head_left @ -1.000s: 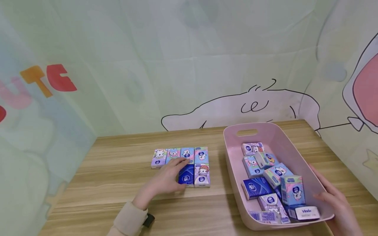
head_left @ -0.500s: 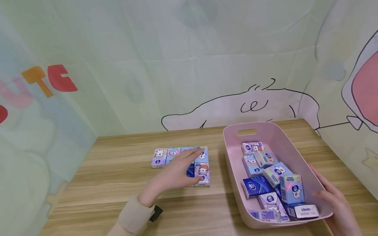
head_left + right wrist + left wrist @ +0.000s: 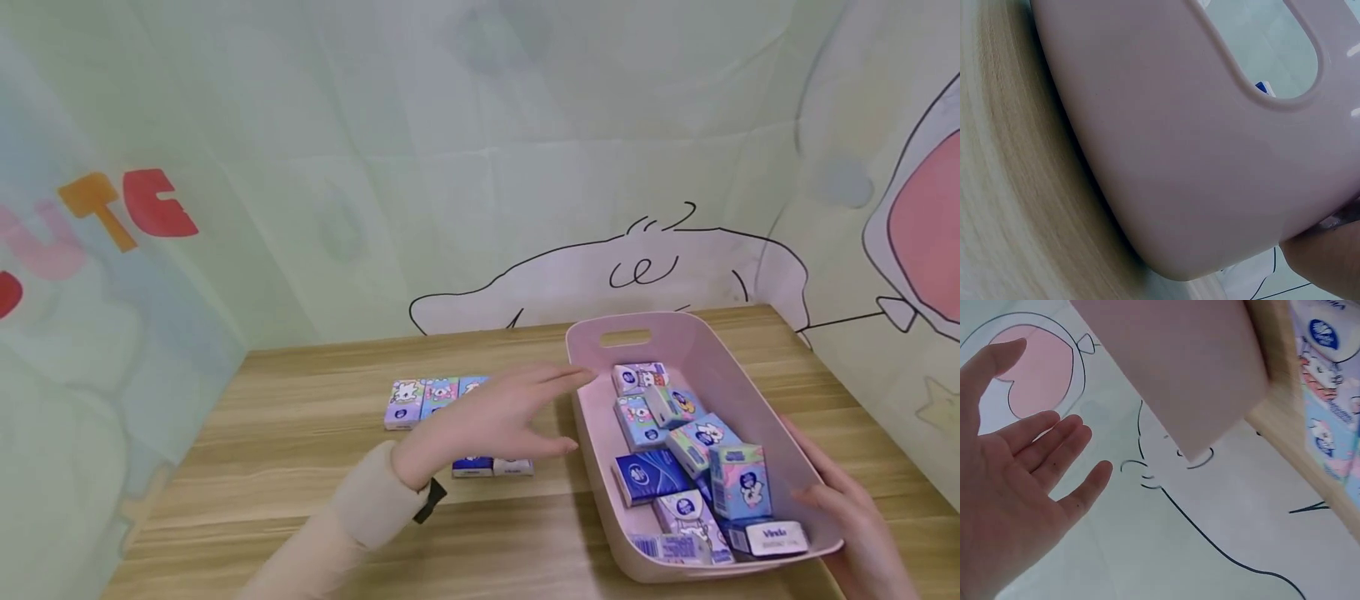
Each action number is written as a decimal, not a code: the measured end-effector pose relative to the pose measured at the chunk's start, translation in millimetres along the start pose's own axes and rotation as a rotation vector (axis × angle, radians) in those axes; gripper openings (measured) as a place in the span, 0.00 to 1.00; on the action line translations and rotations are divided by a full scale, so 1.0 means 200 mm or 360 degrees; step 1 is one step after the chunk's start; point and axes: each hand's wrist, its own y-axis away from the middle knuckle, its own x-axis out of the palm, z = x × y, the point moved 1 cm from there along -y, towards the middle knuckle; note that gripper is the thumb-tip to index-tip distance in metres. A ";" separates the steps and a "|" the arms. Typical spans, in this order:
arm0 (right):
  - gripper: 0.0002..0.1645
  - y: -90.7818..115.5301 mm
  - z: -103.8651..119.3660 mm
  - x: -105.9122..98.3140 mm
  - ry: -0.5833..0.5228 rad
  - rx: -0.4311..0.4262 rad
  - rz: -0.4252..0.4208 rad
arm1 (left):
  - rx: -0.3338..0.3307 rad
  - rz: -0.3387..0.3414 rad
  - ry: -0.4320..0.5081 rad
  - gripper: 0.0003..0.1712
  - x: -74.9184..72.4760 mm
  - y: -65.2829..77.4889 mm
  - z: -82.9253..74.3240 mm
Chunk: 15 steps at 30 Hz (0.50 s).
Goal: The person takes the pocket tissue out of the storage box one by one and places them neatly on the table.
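Note:
My left hand (image 3: 491, 421) is over the table with its fingers extended and nothing held. Its fingertips reach the left rim of a pink plastic storage bin (image 3: 738, 387). Under this hand, a block of small tissue packs (image 3: 405, 402) lies side by side in two rows, partly covered. In the left wrist view the palm (image 3: 1022, 487) shows bare, fingers spread. At the bin's near right corner my right hand (image 3: 855, 517) grips the rim, thumb on the inside, other fingers outside. Several tissue packs (image 3: 651, 477), patterned and dark blue, lie jumbled in the bin.
The wooden table (image 3: 300, 492) meets a printed cloth backdrop (image 3: 420, 167) at its back and sides. A handle slot (image 3: 1285, 56) in the bin's end wall shows in the right wrist view.
My left hand has moved right, from the dark blue pack in the block to the bin's left rim, its fingers straightening. The right hand and bin stay in place.

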 end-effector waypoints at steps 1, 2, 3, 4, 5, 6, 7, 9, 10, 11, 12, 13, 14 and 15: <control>0.37 0.00 0.00 0.00 0.0006 0.0010 -0.0010 | 0.0024 0.0026 -0.0006 0.44 -0.01 -0.02 -0.01; 0.37 0.00 0.00 0.00 0.0008 0.0016 -0.0014 | 0.0049 0.0055 -0.0009 0.43 -0.02 -0.05 -0.03; 0.38 0.00 0.00 0.00 0.0017 0.0000 -0.0010 | 0.0088 0.0077 0.0000 0.43 -0.02 -0.07 -0.04; 0.38 0.00 0.00 0.00 0.0023 -0.0019 -0.0002 | 0.0128 0.0097 0.0020 0.42 -0.03 -0.10 -0.04; 0.38 0.00 0.00 -0.01 0.0025 -0.0041 0.0008 | 0.0161 0.0119 0.0046 0.42 -0.04 -0.13 -0.05; 0.39 0.00 0.00 -0.01 0.0029 -0.0065 0.0017 | 0.0197 0.0136 0.0083 0.41 -0.05 -0.16 -0.06; 0.39 0.00 0.00 -0.01 0.0029 -0.0070 0.0022 | 0.0225 0.0154 0.0119 0.41 -0.06 -0.19 -0.06; 0.39 0.00 0.00 -0.01 0.0026 -0.0048 0.0025 | 0.0266 0.0193 0.0160 0.41 -0.07 -0.25 -0.07; 0.39 0.00 0.00 -0.01 0.0025 -0.0029 0.0022 | 0.0272 0.0214 0.0164 0.41 -0.07 -0.28 -0.08; 0.38 0.00 0.00 0.00 0.0022 -0.0008 0.0017 | 0.0285 0.0233 0.0152 0.41 -0.08 -0.31 -0.09; 0.38 0.00 0.00 0.00 0.0022 0.0023 0.0006 | 0.0302 0.0251 0.0130 0.41 -0.08 -0.33 -0.10; 0.38 0.00 0.00 0.00 0.0027 0.0043 -0.0002 | 0.0310 0.0269 0.0089 0.41 -0.09 -0.36 -0.11; 0.38 0.00 0.00 0.00 0.0029 0.0056 -0.0008 | 0.0320 0.0290 0.0055 0.40 -0.09 -0.39 -0.12; 0.38 0.00 0.01 0.00 0.0031 0.0063 -0.0015 | 0.0322 0.0313 0.0020 0.40 -0.09 -0.42 -0.13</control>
